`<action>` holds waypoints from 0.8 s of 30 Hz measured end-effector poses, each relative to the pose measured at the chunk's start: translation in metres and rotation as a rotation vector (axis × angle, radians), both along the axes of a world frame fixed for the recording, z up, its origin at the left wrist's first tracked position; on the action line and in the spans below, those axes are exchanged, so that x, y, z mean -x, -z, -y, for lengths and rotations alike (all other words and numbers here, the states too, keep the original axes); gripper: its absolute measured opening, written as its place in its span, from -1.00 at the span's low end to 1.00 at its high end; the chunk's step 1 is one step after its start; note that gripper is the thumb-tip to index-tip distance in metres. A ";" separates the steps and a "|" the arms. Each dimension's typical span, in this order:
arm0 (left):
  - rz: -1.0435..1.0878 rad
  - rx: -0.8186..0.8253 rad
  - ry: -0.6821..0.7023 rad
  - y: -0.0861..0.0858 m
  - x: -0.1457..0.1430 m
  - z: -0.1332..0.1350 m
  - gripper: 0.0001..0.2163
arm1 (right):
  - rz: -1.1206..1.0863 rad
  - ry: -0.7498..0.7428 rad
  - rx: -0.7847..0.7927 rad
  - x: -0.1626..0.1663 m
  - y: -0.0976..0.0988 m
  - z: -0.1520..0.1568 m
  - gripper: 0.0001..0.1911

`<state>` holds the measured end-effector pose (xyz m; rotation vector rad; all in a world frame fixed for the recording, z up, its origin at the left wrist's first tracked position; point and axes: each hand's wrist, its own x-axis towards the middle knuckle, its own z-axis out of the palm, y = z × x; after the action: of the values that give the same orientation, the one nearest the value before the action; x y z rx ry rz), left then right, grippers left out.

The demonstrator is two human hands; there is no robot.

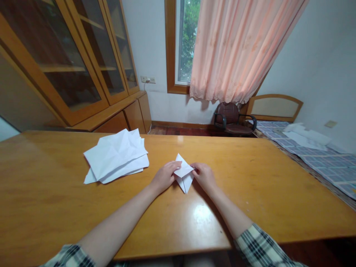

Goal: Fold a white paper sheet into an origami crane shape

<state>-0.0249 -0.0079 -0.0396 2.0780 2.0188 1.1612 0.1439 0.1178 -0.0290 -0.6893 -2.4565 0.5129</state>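
A small folded white paper piece [184, 172] with pointed ends lies on the wooden table [250, 178] in front of me. My left hand [164, 177] pinches its left side, fingers pressed on a flap. On the right edge, my right hand [205, 175] grips the same piece with closed fingers. Both hands rest on the tabletop. A loose pile of creased white paper sheets [116, 155] sits to the left, a short way from my left hand.
A wooden cabinet with glass doors [69, 63] stands at the back left. Beyond the table are a dark office chair [232, 118], a window with a pink curtain [236, 48], and a bed [319, 152] on the right.
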 end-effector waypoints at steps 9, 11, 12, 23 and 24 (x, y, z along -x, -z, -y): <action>0.016 0.036 -0.005 0.011 0.004 -0.007 -0.61 | 0.143 -0.060 -0.131 0.003 0.000 0.010 -0.75; 0.007 0.050 -0.012 0.013 0.005 -0.008 -0.63 | 0.182 -0.022 -0.192 0.004 -0.003 0.014 -0.72; 0.003 0.058 -0.023 0.014 0.006 -0.009 -0.64 | 0.206 0.000 -0.222 0.004 -0.004 0.015 -0.72; -0.045 0.079 -0.112 0.014 0.000 -0.008 -0.65 | 0.264 0.055 -0.362 0.011 -0.003 0.025 -0.81; -0.053 0.078 -0.111 0.013 0.000 -0.008 -0.65 | 0.261 0.058 -0.371 0.012 -0.003 0.026 -0.79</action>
<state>-0.0247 0.0001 -0.0529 2.0051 2.1905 1.0345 0.1320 0.0919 -0.0262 -0.7020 -2.6587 -0.0641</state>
